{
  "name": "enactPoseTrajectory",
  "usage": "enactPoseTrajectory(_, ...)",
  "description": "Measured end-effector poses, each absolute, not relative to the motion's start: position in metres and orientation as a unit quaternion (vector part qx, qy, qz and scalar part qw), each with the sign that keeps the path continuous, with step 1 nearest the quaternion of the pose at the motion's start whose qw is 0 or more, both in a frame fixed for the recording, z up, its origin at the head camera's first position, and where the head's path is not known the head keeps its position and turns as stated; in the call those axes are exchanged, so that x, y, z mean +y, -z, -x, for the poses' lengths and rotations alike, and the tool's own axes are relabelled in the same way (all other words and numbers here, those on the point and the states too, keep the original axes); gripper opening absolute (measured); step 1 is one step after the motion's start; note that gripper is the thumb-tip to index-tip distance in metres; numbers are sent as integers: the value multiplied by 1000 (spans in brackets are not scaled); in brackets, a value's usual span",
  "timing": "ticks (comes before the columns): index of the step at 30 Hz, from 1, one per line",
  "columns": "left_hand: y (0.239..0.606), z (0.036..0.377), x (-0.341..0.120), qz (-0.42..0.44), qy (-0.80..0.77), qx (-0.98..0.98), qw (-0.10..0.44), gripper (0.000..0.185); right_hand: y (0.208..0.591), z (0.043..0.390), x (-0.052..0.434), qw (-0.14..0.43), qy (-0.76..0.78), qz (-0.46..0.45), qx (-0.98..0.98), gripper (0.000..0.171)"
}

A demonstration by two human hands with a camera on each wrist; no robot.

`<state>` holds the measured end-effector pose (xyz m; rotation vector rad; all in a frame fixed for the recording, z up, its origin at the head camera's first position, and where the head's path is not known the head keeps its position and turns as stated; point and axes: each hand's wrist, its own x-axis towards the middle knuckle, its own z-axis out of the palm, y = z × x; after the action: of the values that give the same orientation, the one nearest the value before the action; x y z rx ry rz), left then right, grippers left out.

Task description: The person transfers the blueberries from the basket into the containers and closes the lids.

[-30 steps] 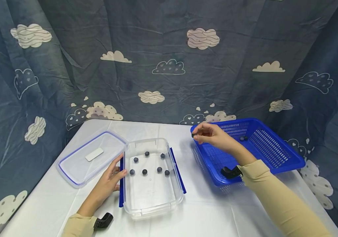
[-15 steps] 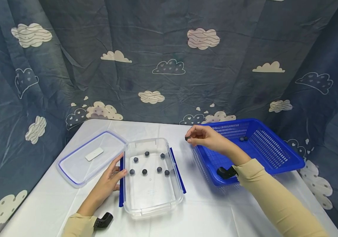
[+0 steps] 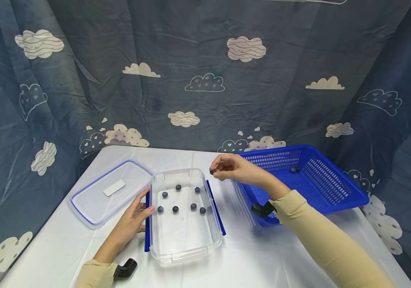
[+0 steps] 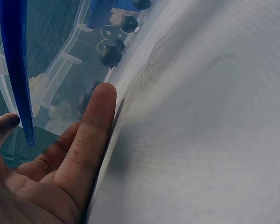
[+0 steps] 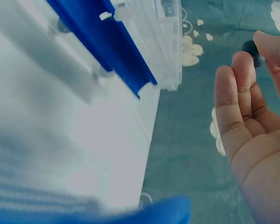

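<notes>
- the right hand [image 3: 231, 169] pinches a small dark ball [image 3: 212, 172] between thumb and fingertips, held in the air just above the far right corner of the clear plastic container [image 3: 185, 240].
- in the right wrist view the same ball [image 5: 251, 48] sits at the fingertips [image 5: 241, 63], with the container's blue clip [image 5: 102, 42] to the left.
- the left hand [image 3: 133, 218] rests released on the bench [image 3: 248, 260], straight fingers touching the container's left side by its blue clip [image 3: 147, 236].
- six dark balls [image 3: 175, 209] lie apart on the container's floor, in its far half.
- the clear lid [image 3: 109, 192] lies flat to the left of the container, just beside it.
- a blue slotted basket [image 3: 338, 188] stands to the right, with two dark balls [image 3: 294, 169] touching at its far end.
</notes>
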<state>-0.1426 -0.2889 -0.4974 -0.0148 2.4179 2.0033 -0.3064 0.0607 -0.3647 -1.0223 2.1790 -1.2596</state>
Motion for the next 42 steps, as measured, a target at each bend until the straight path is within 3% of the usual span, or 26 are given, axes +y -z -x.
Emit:
enactPoseTrajectory(13,497,145,-287,0,-642,767,5,74,377,306,14,277,388,400,783,28)
enactPoseTrajectory(24,497,145,-286,1,-636,772,2,74,376,306,-5,299,320,409,801,39)
enactPoseTrajectory(42,498,145,-289,8,-632,775,0,74,374,308,2,290,350,398,797,39)
